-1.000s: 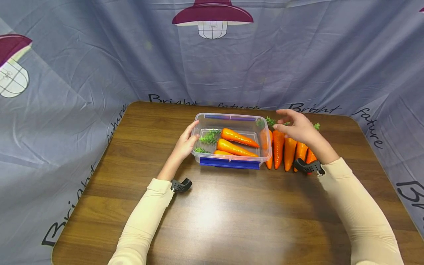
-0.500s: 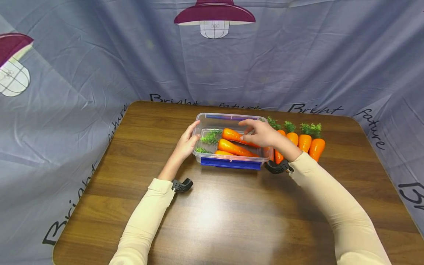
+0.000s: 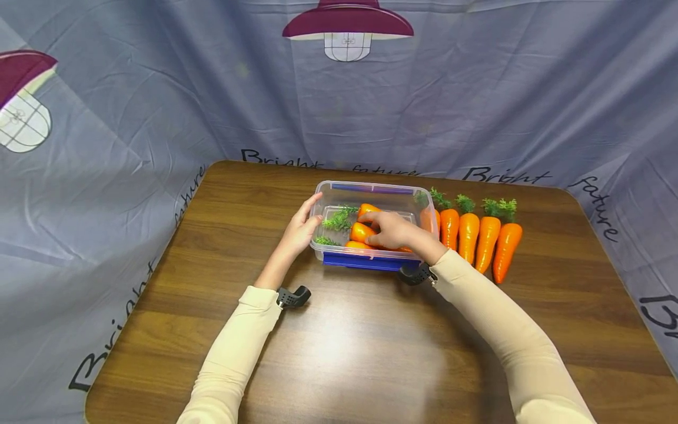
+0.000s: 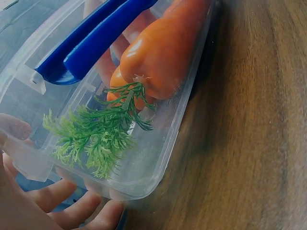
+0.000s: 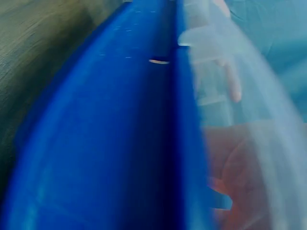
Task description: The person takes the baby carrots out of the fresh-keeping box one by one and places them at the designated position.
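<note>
A clear plastic container (image 3: 365, 186) with blue latches (image 3: 360, 261) stands on the table. My left hand (image 3: 298, 232) holds its left end, thumb over the rim and fingers outside the wall. Inside it lie three carrots with leafy green tops (image 4: 96, 134) toward the left. My right hand (image 3: 393, 229) reaches into the container and grips the middle carrot (image 3: 361, 232) with thumb and fingers. The rear carrot (image 3: 368, 209) is mostly hidden behind that hand. In the right wrist view a blue latch (image 5: 96, 120) fills much of the picture, with the hand behind the clear wall.
Several more carrots (image 3: 468, 235) lie in a row right of the container, green tops toward the back. The wooden table (image 3: 339, 353) ends at a grey-blue curtain (image 3: 228, 88) behind. Black cameras (image 3: 293, 297) sit on both wrists.
My right hand has moved left from above the row of carrots, across the container's right wall, and down onto a carrot inside. The left hand keeps its place on the container.
</note>
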{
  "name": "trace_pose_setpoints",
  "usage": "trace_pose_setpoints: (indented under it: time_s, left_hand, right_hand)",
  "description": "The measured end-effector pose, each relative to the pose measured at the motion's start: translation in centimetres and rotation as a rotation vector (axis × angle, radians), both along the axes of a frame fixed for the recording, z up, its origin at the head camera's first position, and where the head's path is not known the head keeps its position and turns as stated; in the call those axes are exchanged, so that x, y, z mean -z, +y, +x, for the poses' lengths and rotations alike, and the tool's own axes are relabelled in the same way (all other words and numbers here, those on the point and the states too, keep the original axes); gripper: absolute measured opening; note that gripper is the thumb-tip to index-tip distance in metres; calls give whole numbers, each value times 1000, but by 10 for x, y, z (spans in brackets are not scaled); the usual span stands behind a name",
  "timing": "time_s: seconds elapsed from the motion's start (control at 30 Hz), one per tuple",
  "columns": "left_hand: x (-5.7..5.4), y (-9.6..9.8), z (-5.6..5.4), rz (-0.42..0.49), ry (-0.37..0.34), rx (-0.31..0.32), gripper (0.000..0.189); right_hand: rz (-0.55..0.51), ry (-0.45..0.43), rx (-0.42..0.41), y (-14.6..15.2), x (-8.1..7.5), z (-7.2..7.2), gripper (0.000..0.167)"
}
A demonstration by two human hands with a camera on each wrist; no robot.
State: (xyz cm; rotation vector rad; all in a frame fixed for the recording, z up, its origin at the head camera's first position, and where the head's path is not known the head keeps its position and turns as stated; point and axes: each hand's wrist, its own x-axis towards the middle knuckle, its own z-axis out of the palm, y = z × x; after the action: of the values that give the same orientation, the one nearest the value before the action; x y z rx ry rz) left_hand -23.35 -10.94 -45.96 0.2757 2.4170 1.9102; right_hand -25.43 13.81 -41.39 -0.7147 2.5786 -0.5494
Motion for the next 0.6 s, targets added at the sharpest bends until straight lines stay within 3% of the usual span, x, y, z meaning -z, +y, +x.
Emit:
trace_pose_setpoints:
  time_s: [0.6]
  left_hand:
    - [0, 0, 0, -9, -6, 2, 59]
  right_hand:
    - [14, -4, 4, -1, 3, 0, 58]
